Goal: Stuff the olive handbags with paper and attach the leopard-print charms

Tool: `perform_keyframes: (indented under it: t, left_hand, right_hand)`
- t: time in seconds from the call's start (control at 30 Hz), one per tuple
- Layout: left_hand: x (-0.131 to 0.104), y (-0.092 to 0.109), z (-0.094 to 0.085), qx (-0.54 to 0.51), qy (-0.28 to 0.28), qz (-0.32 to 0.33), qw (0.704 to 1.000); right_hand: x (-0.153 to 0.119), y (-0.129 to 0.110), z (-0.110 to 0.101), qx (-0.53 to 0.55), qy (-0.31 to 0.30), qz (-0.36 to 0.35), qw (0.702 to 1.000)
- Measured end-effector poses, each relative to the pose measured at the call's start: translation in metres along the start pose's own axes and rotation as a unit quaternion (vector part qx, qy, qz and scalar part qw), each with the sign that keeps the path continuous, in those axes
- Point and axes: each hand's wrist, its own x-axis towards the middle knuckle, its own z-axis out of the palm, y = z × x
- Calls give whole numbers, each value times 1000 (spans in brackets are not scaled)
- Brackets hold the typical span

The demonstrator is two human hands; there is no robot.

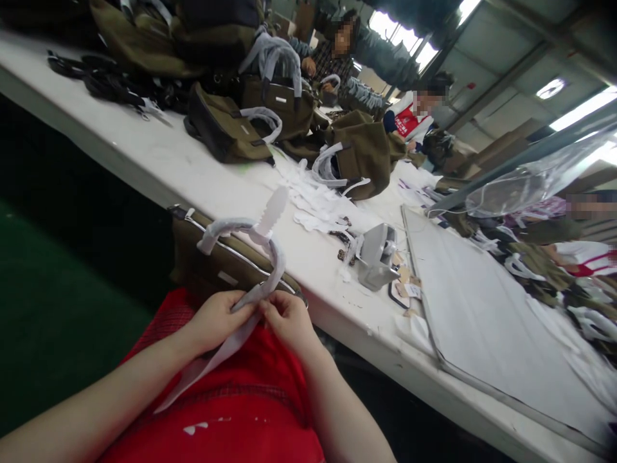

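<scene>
An olive handbag (226, 278) with a silver zip leans between my lap and the table's near edge. White wrapping covers its curved handle (278, 260), and a jagged-edged white piece (272, 211) sticks up from the handle's top. My left hand (219, 319) is closed around the lower part of the wrapped handle. A long white wrapping strip (219, 363) trails from beneath the fingers over my red apron. Right beside it, my right hand (290, 319) pinches at the base of the same handle; its fingertips partly hide what they grip.
A grey tape dispenser (376, 256) stands on the white table (159, 168), near loose white strips (313, 193). Olive bags (231, 128) and scissors (153, 110) lie farther back. A grey board (482, 302) covers the right side. Co-workers (409, 122) are across the table.
</scene>
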Motion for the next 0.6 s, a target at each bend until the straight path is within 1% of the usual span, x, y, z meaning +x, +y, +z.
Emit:
perform_keyframes:
  t: [0.27, 0.47, 0.6]
  left_hand:
    - [0, 1, -2, -7, -4, 2, 1000]
    - [0, -3, -3, 10, -10, 12, 1000]
    - [1, -6, -3, 12, -7, 10, 1000]
  right_hand:
    - [1, 5, 3, -43, 24, 20, 999]
    - [3, 9, 3, -137, 70, 15, 988]
    - [3, 9, 4, -178, 90, 25, 980]
